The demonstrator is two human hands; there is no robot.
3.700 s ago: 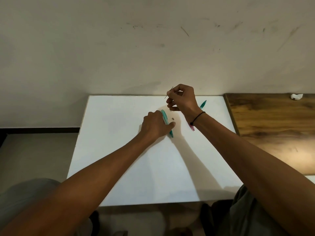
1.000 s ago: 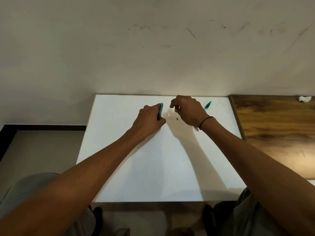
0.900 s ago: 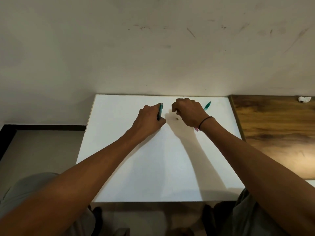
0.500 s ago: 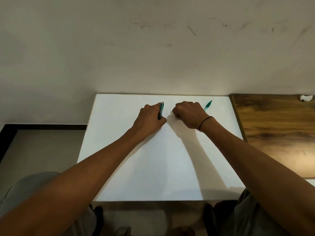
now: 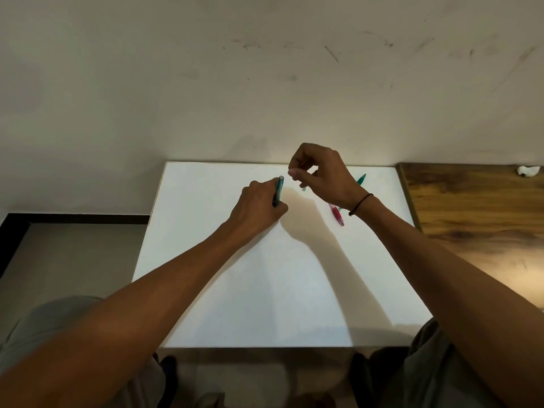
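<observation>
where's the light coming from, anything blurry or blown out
Head view: the light seems to come from the right, as the right hand and arm cast a shadow leftward on the white table; head view: the table top is nearly blown out, the wall dim; head view: the right fingertips look smeared, the green pen in the left hand sharper.

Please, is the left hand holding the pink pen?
No, the left hand grips a teal pen; the pink pen lies on the table.

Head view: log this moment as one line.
left grip holds teal pen barrel, open end up, on white table | right grip above table, fingertips pinched, contents unclear | pink pen lying near right wrist
</observation>
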